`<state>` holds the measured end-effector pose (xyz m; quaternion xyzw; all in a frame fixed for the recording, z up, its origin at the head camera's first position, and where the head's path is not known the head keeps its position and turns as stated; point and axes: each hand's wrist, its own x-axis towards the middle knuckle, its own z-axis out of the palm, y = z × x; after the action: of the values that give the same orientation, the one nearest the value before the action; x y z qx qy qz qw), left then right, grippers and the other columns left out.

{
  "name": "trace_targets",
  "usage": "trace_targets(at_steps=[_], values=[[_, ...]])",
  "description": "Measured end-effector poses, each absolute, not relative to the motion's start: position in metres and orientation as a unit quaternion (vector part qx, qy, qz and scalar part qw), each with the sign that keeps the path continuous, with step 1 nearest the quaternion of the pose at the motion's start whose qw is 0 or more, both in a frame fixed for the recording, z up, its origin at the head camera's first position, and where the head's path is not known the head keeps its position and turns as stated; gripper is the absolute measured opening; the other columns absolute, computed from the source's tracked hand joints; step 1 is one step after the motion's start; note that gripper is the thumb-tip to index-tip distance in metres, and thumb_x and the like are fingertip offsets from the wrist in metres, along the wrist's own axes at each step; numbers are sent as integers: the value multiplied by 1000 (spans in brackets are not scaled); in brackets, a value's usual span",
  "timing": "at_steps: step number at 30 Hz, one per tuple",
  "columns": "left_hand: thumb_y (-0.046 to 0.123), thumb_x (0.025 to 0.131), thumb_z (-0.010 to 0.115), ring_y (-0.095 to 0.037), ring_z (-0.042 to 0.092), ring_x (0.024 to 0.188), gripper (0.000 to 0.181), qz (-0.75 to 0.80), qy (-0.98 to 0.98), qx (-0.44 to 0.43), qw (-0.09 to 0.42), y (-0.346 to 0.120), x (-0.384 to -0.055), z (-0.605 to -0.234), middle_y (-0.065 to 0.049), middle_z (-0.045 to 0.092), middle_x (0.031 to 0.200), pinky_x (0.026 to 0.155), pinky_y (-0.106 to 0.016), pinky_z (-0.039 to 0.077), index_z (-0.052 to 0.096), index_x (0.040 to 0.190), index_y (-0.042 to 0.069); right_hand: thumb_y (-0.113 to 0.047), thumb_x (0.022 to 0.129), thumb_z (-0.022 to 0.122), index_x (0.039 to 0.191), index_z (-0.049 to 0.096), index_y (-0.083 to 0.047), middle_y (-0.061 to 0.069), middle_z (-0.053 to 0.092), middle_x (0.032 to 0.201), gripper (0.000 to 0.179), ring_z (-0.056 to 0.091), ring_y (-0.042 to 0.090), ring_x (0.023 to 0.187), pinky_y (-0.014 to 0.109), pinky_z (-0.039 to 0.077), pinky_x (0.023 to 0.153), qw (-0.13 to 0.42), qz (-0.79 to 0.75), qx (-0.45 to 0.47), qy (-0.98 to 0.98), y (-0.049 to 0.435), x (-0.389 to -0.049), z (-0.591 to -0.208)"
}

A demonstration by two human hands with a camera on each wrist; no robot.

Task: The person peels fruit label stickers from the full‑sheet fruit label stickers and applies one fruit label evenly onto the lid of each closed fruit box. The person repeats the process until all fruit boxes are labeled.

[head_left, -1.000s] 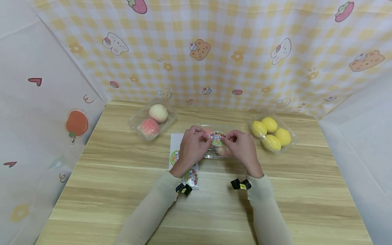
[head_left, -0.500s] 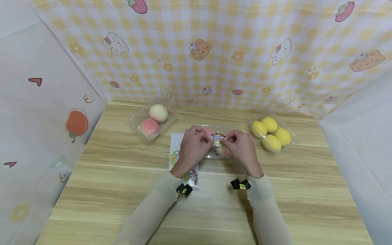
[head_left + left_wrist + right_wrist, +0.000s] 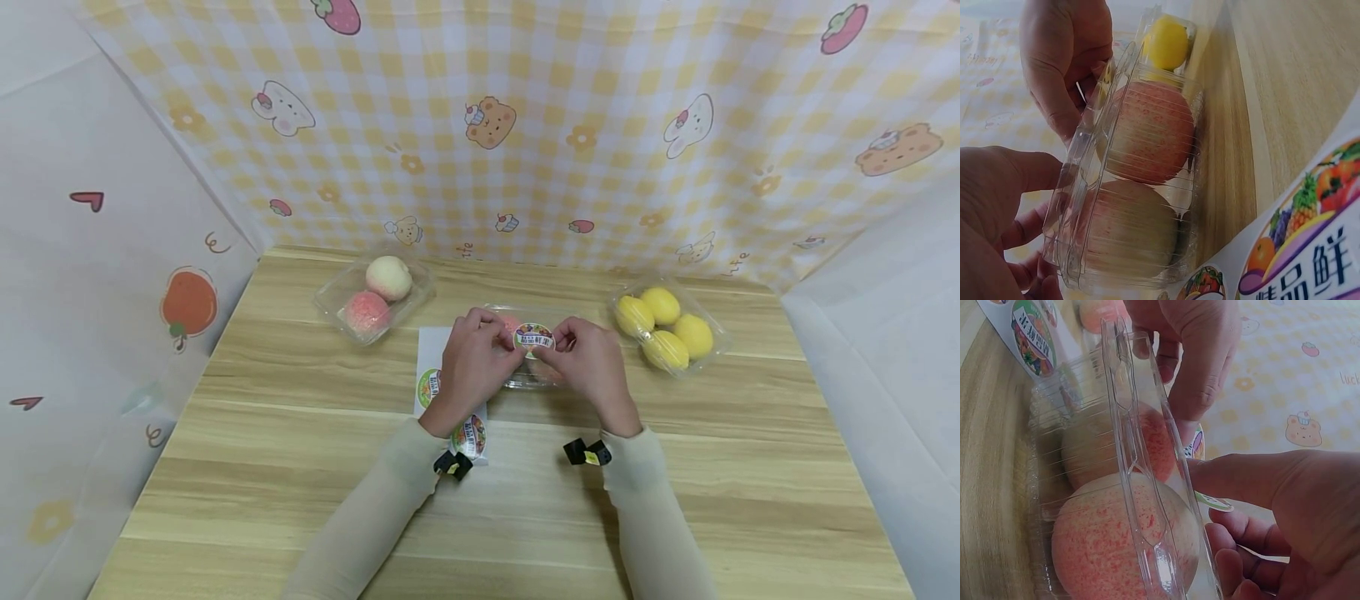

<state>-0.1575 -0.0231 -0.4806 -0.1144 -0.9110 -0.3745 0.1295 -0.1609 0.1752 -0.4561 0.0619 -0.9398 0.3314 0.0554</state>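
Note:
Over a clear plastic clamshell box (image 3: 542, 385), an oval printed fruit sticker (image 3: 534, 337) is held between both hands. My left hand (image 3: 474, 360) pinches its left edge with thumb and forefinger. The sticker's right edge is pinched by my right hand (image 3: 592, 364). Inside the box lie pinkish peaches, one red-speckled peach (image 3: 1154, 128) beside a paler peach (image 3: 1129, 231) in the left wrist view. The right wrist view shows the thumbs close to the lid, with a sliver of the sticker (image 3: 1213, 501) between right thumb and fingers.
A white sheet of stickers (image 3: 432, 340) lies partly under the left forearm. Back left stands a clear box (image 3: 330, 293) with two peaches; at the right, another clear box (image 3: 716, 340) holds several lemons (image 3: 665, 350). A checkered cloth (image 3: 540, 183) hangs behind the table.
The sticker has shifted very slightly right and more of its lettering shows. My right thumb has slid a little down along its lower edge. The boxes have stayed put.

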Motion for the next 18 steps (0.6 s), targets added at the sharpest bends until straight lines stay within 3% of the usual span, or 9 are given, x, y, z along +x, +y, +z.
trace_targets(at_steps=[18], values=[[35,85,97,-30,59,102,31,-349,-919,-112,143,-21,-158,-482,-4,66,117,83,-44,48,74,84,15,-24,86,97,89,71,-8,3,67,80,30,63,22,73,38,48,68,57,331,63,-940,175,-162,-458]])
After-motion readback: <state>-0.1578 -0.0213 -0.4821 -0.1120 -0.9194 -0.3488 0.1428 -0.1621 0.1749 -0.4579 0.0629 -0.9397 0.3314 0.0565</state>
